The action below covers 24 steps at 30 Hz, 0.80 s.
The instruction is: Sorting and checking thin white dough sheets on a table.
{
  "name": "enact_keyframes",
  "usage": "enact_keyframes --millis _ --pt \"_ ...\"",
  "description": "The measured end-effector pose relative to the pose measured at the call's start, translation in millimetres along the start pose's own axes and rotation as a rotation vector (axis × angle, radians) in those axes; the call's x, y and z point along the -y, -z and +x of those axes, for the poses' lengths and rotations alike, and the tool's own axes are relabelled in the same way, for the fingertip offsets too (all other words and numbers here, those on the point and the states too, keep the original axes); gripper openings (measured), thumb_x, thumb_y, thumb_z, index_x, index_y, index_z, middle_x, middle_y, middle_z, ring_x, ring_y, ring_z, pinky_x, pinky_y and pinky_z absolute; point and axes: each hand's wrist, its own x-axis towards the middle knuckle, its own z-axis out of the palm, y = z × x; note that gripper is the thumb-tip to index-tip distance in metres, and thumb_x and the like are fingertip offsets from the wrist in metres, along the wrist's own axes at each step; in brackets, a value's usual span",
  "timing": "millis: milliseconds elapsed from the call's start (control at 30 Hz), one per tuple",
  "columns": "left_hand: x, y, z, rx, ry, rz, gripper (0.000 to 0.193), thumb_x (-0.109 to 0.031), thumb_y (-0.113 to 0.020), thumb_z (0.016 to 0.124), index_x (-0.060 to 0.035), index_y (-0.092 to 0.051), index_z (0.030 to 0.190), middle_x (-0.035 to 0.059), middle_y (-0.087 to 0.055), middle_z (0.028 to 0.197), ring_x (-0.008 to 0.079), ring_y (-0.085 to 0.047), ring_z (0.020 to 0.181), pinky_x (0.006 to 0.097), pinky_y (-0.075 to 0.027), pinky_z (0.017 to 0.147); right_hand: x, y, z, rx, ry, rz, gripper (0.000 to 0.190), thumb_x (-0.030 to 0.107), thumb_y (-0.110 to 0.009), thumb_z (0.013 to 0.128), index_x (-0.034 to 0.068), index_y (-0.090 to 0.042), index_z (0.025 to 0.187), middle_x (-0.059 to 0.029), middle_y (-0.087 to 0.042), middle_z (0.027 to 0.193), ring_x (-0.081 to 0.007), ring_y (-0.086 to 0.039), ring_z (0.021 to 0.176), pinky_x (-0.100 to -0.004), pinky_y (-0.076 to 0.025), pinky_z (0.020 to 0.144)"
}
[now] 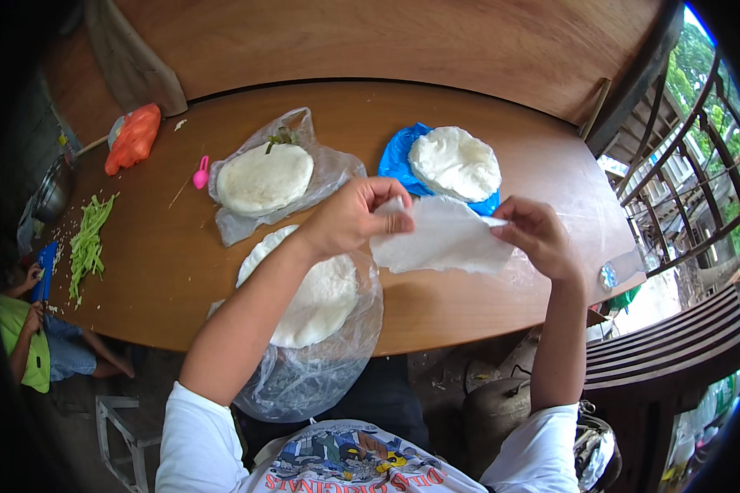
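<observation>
Between my two hands hangs a thin white wrapper sheet, held by its upper corners above the table. My left hand pinches its left corner between thumb and fingers. The right corner is gripped by my right hand. Just beyond the sheet, a stack of round white wrappers rests on a blue plastic bag. Under my left forearm lies another round stack on transparent plastic, partly hidden by the arm. A third, smoother stack sits on a plastic bag further back, with a green leaf piece at its edge.
On the wooden table are a pink measuring spoon, an orange plastic bag and sliced green vegetable strips. At the left, another person holds a blue object. A plastic bottle lies at the right edge.
</observation>
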Motion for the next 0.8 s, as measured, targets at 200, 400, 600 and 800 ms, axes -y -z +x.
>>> enact_keyframes --millis 200,400,600,800 --pt "9 36 136 -0.2 -0.025 0.258 0.022 -0.029 -0.077 0.104 -0.0073 -0.079 0.106 -0.0052 -0.071 0.09 0.0044 -0.058 0.083 0.0247 -0.046 0.075 -39 65 92 -0.271 0.173 -0.254 0.01 0.006 -0.075 0.099 -0.002 -0.073 0.104 -0.0016 -0.072 0.091 -0.007 -0.064 0.09 -0.0262 -0.053 0.082" --pt "19 60 249 -0.285 -0.261 0.4 0.022 -0.02 -0.074 0.105 -0.0018 -0.079 0.116 -0.0009 -0.076 0.101 0.0067 -0.063 0.09 0.0268 -0.051 0.084 -42 120 164 -0.48 0.266 -0.513 0.013 0.013 -0.076 0.099 0.002 -0.075 0.106 -0.0098 -0.076 0.094 -0.0149 -0.069 0.09 -0.0337 -0.055 0.083" --pt "90 72 241 -0.112 -0.22 0.564 0.018 -0.012 -0.077 0.1 -0.0053 -0.081 0.116 0.0067 -0.078 0.116 0.0153 -0.07 0.106 0.0325 -0.056 0.094 -110 108 153 -0.459 0.393 -0.798 0.01 0.009 -0.08 0.09 0.006 -0.075 0.099 -0.014 -0.07 0.11 -0.0376 -0.064 0.111 -0.047 -0.053 0.097" --pt "126 56 187 0.046 -0.215 0.962 0.031 -0.027 -0.079 0.097 -0.0145 -0.08 0.126 0.0168 -0.065 0.147 0.0344 -0.062 0.134 0.0448 -0.048 0.115 -172 68 106 -0.304 0.32 -0.971 0.02 0.013 -0.08 0.089 0.014 -0.079 0.11 -0.0068 -0.07 0.128 -0.0321 -0.061 0.125 -0.0436 -0.052 0.109"
